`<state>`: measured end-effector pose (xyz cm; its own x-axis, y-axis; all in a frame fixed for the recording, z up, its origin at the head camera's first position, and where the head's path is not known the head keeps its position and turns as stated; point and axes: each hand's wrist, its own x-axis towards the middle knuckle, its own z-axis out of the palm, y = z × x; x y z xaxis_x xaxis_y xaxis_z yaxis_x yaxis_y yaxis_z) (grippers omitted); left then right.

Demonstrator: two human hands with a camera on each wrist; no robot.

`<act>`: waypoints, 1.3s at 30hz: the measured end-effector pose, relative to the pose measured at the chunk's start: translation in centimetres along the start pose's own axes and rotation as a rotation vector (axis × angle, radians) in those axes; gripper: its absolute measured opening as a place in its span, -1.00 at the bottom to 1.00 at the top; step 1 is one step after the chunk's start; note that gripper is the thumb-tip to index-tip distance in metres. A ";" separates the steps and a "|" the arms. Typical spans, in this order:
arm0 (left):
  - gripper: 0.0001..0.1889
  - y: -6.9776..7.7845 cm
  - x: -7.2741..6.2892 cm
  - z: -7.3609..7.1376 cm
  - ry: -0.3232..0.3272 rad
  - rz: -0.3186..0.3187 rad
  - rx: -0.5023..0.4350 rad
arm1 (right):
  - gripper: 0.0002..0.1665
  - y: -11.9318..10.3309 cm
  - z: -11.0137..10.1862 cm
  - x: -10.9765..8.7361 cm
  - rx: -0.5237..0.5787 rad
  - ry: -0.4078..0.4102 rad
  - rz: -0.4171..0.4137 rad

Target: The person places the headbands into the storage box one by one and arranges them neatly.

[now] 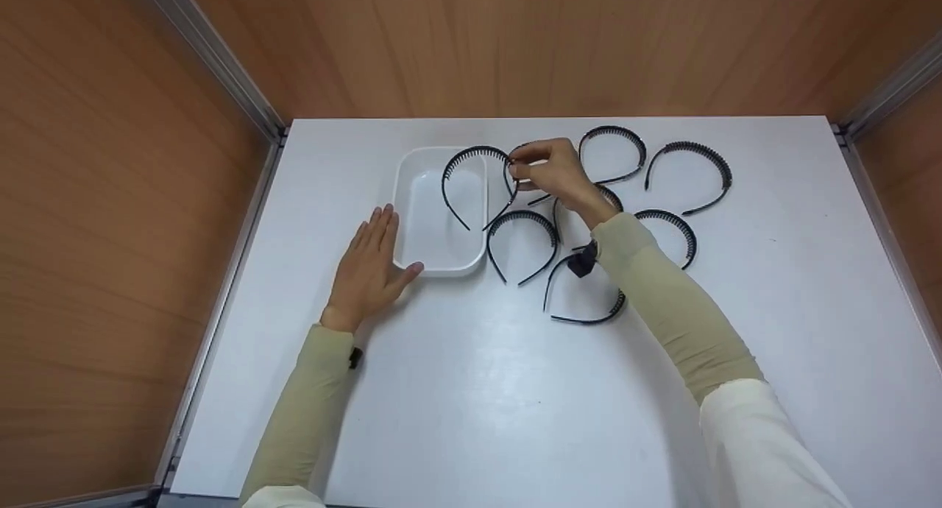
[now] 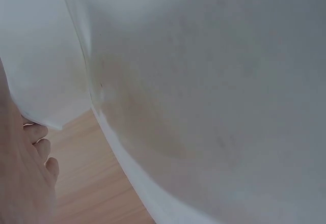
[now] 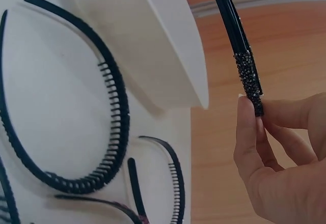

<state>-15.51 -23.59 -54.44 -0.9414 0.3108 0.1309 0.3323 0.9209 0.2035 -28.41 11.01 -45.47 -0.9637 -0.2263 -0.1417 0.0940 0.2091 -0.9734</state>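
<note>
My right hand [image 1: 556, 171] pinches a black toothed headband [image 1: 477, 149] between fingertips and thumb, above the right side of a white rectangular tray [image 1: 398, 191]. In the right wrist view, the pinched part of that headband [image 3: 248, 74] is covered with dark glittering stones. My left hand [image 1: 364, 272] lies at the tray's near left edge, fingers straight and thumb spread along the front rim. The left wrist view shows this hand [image 2: 25, 168] only in part, beside pale surfaces. One headband [image 1: 524, 215] lies just right of the tray.
Several more black headbands lie right of the tray, among them one at the back [image 1: 614, 131], one at the far right [image 1: 725, 171] and one near the front [image 1: 589, 321]. My right forearm partly covers some. Wood panels [image 1: 515, 48] wall in the white table [image 1: 471, 420].
</note>
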 end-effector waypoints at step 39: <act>0.08 0.0 0.0 -0.2 0.005 0.003 -0.023 | -0.70 0.4 5.6 1.6 -0.053 0.022 0.073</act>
<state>-15.52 -23.62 -54.19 -0.9402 0.3121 0.1365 0.3362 0.9143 0.2258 -28.50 5.44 -47.10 -0.9602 -0.1879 -0.2069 0.1509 0.2746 -0.9496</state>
